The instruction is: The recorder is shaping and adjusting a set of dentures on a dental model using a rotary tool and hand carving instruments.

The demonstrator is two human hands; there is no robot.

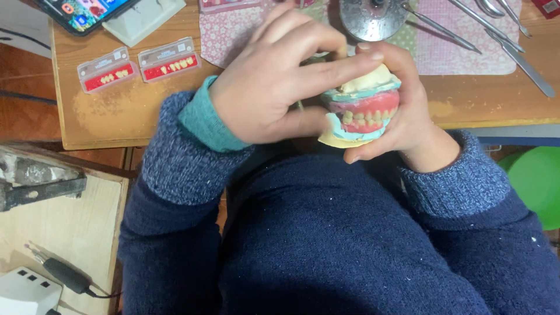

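Observation:
A denture model (363,108) with pink wax gums, pale teeth and cream and teal plaster bases is held in front of my chest. My right hand (402,111) wraps around its right side and back, gripping it. My left hand (277,79) presses against its left side, the forefinger stretched over the top of the upper cast and the thumb under the lower one. Both arms wear dark blue knit sleeves; a teal cuff shows at my left wrist.
Two small clear boxes with red strips of artificial teeth (108,69) (169,58) lie on the wooden bench (116,116). Metal hand instruments (513,46) rest on a pink patterned cloth (466,52) beside a round metal dish (373,17). A phone (81,11), a grey tool (35,181) and a white device (26,291) sit at left.

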